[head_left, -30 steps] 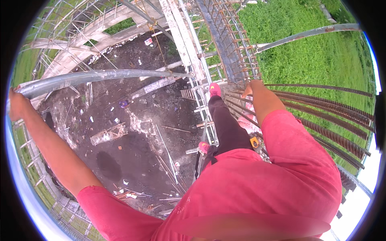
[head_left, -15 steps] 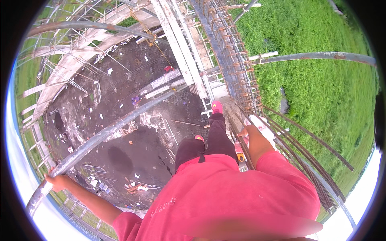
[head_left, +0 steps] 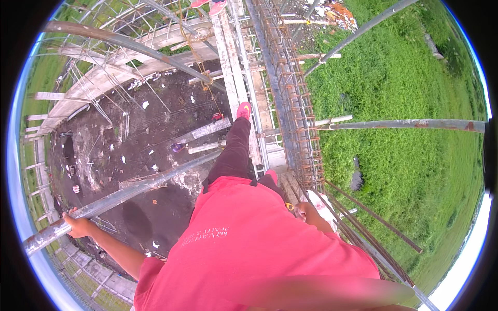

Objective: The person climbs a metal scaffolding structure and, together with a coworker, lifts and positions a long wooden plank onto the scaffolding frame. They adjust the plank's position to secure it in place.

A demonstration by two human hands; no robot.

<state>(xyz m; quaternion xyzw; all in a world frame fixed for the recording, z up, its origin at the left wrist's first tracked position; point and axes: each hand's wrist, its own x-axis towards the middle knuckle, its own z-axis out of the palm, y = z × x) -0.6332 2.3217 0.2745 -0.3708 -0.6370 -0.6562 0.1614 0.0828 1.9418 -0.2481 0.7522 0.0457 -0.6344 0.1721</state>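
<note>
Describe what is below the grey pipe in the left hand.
Below the grey pipe, dark ground with scattered debris shows. The strip directly behind the pipe is covered.

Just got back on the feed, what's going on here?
A person in a red shirt is on scaffolding well above the ground. The left hand grips a grey pipe. The right hand is low beside a white item near the steel bars; whether it holds anything is unclear. The forward pink shoe is on white planks. Another person's shoes show at the top edge.
</note>
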